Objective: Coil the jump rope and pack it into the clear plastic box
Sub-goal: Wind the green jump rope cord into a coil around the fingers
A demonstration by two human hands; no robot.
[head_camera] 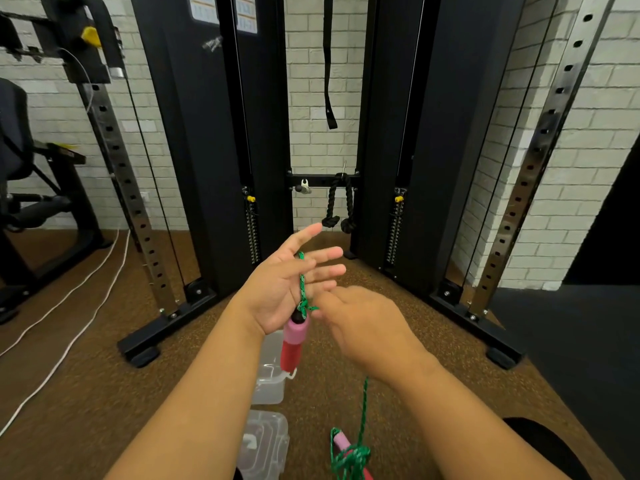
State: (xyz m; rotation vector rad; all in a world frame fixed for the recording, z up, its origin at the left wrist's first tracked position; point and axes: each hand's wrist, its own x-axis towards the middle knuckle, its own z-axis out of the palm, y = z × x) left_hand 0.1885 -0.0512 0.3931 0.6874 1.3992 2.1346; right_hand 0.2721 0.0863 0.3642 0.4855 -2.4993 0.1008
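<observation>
My left hand point(284, 285) is held palm up with its fingers spread. The green jump rope point(302, 282) runs across that palm and over the fingers. One pink and red handle point(293, 344) hangs from the rope just below the palm. My right hand point(363, 327) is blurred and pinches the rope beside the knot above that handle. From under it the rope drops to a loose green heap point(351, 459) on the floor, where the second pink handle point(341, 441) lies. The clear plastic box point(270, 382) stands open on the floor beneath my hands.
A clear lid-like piece point(265, 445) lies on the floor in front of the box. A black cable machine point(214, 168) with steel uprights stands ahead against a white brick wall. White cables point(69, 327) trail over the brown floor at left. Dark matting point(571, 341) lies at right.
</observation>
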